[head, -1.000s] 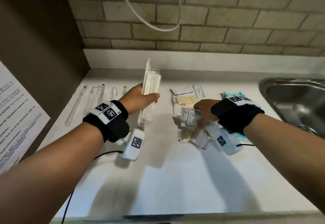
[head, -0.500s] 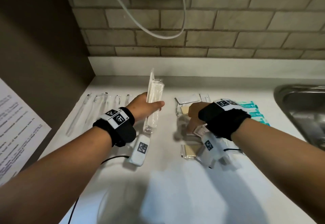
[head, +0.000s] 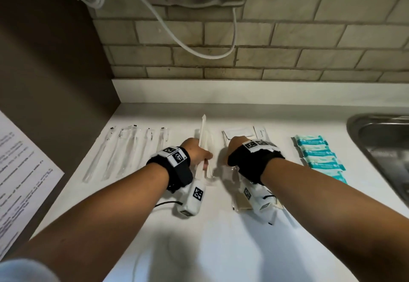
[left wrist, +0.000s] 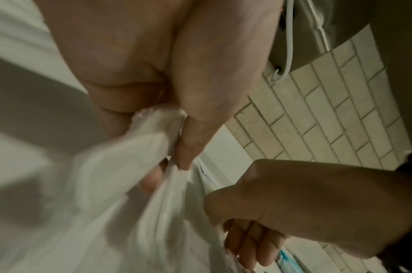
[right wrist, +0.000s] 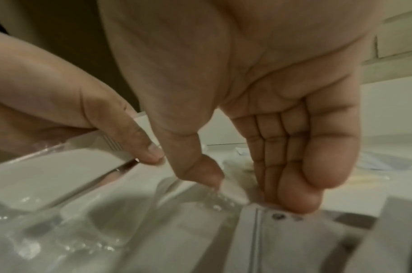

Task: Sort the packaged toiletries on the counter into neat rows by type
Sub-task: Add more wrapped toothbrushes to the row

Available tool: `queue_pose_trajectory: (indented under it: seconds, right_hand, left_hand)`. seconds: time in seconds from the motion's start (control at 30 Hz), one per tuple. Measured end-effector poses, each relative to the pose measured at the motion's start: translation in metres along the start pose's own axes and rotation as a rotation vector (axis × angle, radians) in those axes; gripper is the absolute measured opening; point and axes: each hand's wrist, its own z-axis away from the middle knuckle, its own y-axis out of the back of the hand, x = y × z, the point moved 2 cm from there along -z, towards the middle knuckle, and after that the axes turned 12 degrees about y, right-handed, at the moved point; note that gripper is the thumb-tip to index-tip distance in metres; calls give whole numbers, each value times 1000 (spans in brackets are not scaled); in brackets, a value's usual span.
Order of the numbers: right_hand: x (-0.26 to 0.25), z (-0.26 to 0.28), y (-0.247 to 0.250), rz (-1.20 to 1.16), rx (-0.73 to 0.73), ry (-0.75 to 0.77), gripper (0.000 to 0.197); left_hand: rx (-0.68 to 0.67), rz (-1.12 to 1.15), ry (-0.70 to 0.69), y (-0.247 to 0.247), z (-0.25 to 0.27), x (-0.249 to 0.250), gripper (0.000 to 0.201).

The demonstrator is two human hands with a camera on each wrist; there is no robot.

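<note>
My left hand (head: pixel 204 160) grips a bundle of long clear-wrapped packets (head: pixel 204 136), held on edge just above the white counter (head: pixel 221 237). The left wrist view shows thumb and fingers pinching that bundle (left wrist: pixel 151 140). My right hand (head: pixel 235 149) reaches down into a pile of small sachets (head: pixel 238 132). Its thumb and curled fingers (right wrist: pixel 296 194) close on a small white sachet (right wrist: pixel 233 193) lying among clear wrappers. Its fingertips are hidden in the head view. A row of long clear packets (head: pixel 124 151) lies at the left. Teal packets (head: pixel 318 155) lie in a row at the right.
A steel sink (head: pixel 380 144) is sunk into the counter at the far right. The tiled wall (head: pixel 265 38) closes the back, with a white cable (head: pixel 199 49) hanging on it. A dark side panel with a printed sheet (head: pixel 22 171) stands on the left.
My right hand has moved left and further back over the sachet pile, close to the left hand. The left hand still holds the long packets, now lower and nearer the counter.
</note>
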Motion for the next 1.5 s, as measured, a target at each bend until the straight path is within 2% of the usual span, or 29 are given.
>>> queue_pose_trajectory:
  seconds: [0.17,0.27,0.4,0.53,0.7,0.83,0.93,1.03,1.13,1.23,1.37,1.5]
  right_hand:
    - [0,1,12,77,96,-17,24]
    - [-6,1,16,97,119,2,16]
    - [-16,7,12,149,180,75,20]
    - [-29,12,-4,248,100,143,25]
    - [-40,5,-23,277,3,157,19]
    - [-44,-2,-24,242,32,145,26]
    - [-52,-5,-20,173,56,206,9]
    - [-63,-10,-25,159,45,283,38]
    - [-69,-11,-35,251,-11,353,52]
    - [-69,-8,-39,346,-48,353,47]
    - [-72,-13,-36,273,-61,308,43]
    - [-76,-23,-34,186,-23,234,36]
  left_hand:
    - [35,52,55,2,-5,-2,19]
    - [71,36,54,7,-3,-1,21]
    - [104,100,66,18,-4,-4,19]
    - [163,99,46,31,-5,-12,19]
    - [171,39,48,35,-2,-15,26]
    - [195,-4,43,38,-1,-12,28]
    - [206,-42,24,42,-1,-16,32]
    - [204,-50,25,46,-2,-21,36]
    - [216,-62,4,51,-4,-26,34]
    - [267,-86,-9,56,-2,-29,21]
    - [348,-156,-38,61,3,-28,9]
    - [369,-299,-31,53,5,-23,19]
